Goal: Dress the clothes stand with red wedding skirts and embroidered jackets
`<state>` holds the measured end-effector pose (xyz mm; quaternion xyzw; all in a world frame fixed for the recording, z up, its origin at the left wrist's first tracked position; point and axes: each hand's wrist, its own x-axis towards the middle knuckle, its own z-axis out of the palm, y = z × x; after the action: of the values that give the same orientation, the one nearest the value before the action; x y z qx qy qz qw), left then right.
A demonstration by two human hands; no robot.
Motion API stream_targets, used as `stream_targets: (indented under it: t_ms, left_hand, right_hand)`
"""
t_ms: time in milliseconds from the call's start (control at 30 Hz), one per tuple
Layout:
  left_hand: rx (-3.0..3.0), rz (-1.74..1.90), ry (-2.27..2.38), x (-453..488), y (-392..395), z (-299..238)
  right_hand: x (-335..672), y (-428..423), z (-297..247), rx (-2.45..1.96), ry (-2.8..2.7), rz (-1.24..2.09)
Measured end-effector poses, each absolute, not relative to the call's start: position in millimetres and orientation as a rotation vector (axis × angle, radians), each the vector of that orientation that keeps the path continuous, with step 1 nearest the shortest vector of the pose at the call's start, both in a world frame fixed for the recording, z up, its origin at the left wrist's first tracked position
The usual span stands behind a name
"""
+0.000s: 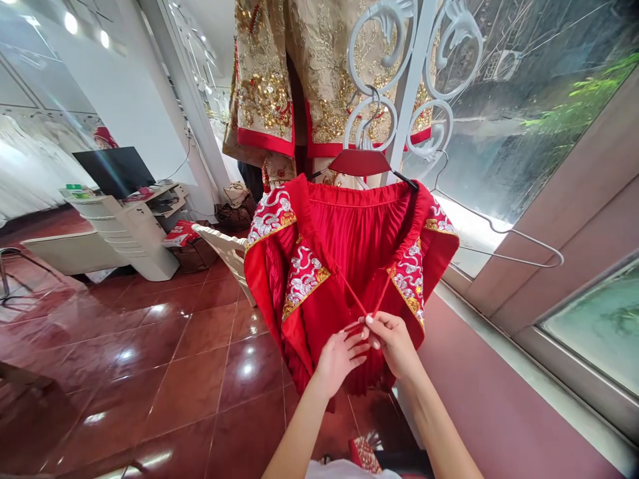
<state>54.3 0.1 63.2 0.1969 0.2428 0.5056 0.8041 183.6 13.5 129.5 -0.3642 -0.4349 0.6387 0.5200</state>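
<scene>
Floor (164, 372) of glossy red-brown tiles fills the lower left of the frame, catching bright patches of light, while a dull pink ledge (489, 399) runs down the lower right beside a window (484, 173). A white desk (122, 229) with a black monitor (116, 174) stands at left, and pale dresses (30, 159) hang behind it at the far left edge. At upper centre, a gold-embroidered garment (324, 73) hangs behind white scrollwork (416, 80), which partly covers it. A bare wire hanger (514, 231) juts out at right of centre. The red garment (349, 246) hangs in the middle of the frame from a red-topped hanger (360, 161), hiding part of a white chair back (224, 256). Below centre, the right hand (392, 339) pinches the garment's red cord (355, 298); the left hand (339, 356) has fingers loosely spread just beside it, and whether it grips the cord I cannot tell
</scene>
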Motion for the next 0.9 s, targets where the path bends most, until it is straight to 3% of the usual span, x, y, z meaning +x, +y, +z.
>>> stream_targets:
  t_ms: [367, 467, 633, 900]
  left_hand:
    - [1.747, 1.655, 1.297, 48, 9, 131]
    - [1.675, 1.727, 1.393, 55, 23, 130]
    - [1.234, 1.68, 1.167, 63, 38, 116]
    - [1.142, 1.757, 1.248, 46, 19, 119]
  right_hand:
    - [166, 7, 117, -1.003, -1.119, 1.368]
    - [165, 5, 118, -1.047, -1.221, 1.281]
    - [168, 9, 120, -1.075, -1.314, 1.237]
    - [165, 16, 122, -1.042, -1.3, 1.311]
